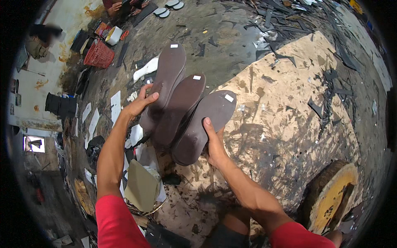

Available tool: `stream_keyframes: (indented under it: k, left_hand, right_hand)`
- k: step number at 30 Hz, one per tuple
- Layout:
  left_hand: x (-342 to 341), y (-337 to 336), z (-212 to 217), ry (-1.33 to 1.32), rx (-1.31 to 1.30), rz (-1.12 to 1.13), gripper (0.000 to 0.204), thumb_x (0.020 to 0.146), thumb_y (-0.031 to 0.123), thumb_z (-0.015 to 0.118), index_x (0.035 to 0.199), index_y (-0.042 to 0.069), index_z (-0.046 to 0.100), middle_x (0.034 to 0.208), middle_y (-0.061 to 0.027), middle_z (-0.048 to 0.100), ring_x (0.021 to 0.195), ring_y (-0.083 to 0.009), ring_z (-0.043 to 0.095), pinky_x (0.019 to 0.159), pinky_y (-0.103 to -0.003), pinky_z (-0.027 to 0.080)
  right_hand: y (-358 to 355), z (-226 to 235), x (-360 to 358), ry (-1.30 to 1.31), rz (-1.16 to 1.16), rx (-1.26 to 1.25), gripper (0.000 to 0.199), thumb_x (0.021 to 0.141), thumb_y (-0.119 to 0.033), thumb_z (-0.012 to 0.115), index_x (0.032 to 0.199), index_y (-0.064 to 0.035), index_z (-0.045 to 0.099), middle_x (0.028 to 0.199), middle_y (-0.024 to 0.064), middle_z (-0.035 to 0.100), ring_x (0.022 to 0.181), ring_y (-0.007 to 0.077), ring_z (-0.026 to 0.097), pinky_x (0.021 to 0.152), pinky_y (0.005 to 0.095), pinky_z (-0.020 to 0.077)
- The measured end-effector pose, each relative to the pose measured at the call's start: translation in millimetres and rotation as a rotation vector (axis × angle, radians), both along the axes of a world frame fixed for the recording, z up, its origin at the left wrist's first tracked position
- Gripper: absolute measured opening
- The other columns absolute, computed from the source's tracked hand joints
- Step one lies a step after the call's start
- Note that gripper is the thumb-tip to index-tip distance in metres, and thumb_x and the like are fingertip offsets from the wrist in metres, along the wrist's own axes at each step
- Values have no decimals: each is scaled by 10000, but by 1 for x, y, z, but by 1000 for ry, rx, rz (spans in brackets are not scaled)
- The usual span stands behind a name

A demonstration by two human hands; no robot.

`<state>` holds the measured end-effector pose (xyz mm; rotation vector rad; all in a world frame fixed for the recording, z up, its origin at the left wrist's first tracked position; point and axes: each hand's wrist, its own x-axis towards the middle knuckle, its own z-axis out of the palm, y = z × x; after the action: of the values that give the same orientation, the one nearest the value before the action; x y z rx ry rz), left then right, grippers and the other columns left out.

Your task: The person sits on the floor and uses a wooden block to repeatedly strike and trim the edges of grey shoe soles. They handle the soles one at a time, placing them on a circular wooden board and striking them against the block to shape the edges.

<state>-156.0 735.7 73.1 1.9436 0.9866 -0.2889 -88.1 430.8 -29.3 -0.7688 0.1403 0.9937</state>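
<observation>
I hold three dark brown shoe soles fanned out in front of me, each with a small white sticker near its far end. My left hand (140, 103) grips the left sole (165, 78) from its left side, thumb on top. My right hand (214, 142) holds the right sole (206, 124) from below, thumb pressed on its face. The middle sole (180, 107) lies between them, overlapped by the right one. Both forearms come up from red sleeves at the bottom.
A stained wooden board (281, 107) lies under and to the right of the soles. A round yellow-topped block (331, 194) stands at the lower right. Black offcuts litter the floor at the back. A red basket (98, 54) and another person's hands (115, 6) are at the upper left.
</observation>
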Motion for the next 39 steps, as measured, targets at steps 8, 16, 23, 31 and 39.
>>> stream_keyframes:
  k: [8, 16, 23, 31, 39]
  left_hand:
    - [10, -53, -3, -25, 37, 38, 1336, 752, 827, 667, 1663, 84, 32, 1690, -272, 130, 1572, -387, 136, 1251, -520, 155]
    - [36, -251, -16, -96, 45, -323, 1327, 771, 735, 738, 1597, -105, 128, 1622, -372, 215, 1536, -455, 222, 1253, -507, 209]
    - [82, -348, 16, -153, 424, -294, 1094, 823, 539, 797, 1572, -70, 281, 1592, -350, 314, 1497, -461, 311, 1229, -503, 268]
    - [39, -530, 22, -263, 872, -566, 882, 837, 418, 802, 1578, 235, 361, 1581, -290, 371, 1473, -458, 352, 1193, -568, 300]
    - [51, -521, -14, 59, 942, -568, 993, 800, 428, 829, 1589, 132, 304, 1626, -317, 272, 1490, -467, 333, 1198, -556, 331]
  right_hand:
    - [-29, 2, 18, 114, -142, 8, 932, 903, -527, 726, 1551, -61, 247, 1406, 203, 470, 1294, 337, 511, 1035, 495, 516]
    - [-270, -5, 21, 147, -302, -198, 848, 882, -493, 734, 1477, 7, 394, 1340, 219, 558, 1203, 328, 591, 1029, 476, 505]
    - [-371, 51, 71, -906, -74, -1361, 1046, 834, -406, 813, 1561, 63, 224, 1496, 340, 394, 1415, 458, 392, 1193, 517, 321]
    - [-639, 135, 120, -1667, -16, -1400, 704, 878, -324, 766, 1439, -21, 468, 1397, 270, 532, 1264, 484, 523, 1063, 545, 449]
    - [-725, 42, -4, -1231, -49, -1513, 850, 888, -210, 727, 1602, -106, 277, 1417, 318, 499, 1299, 482, 499, 1074, 541, 435]
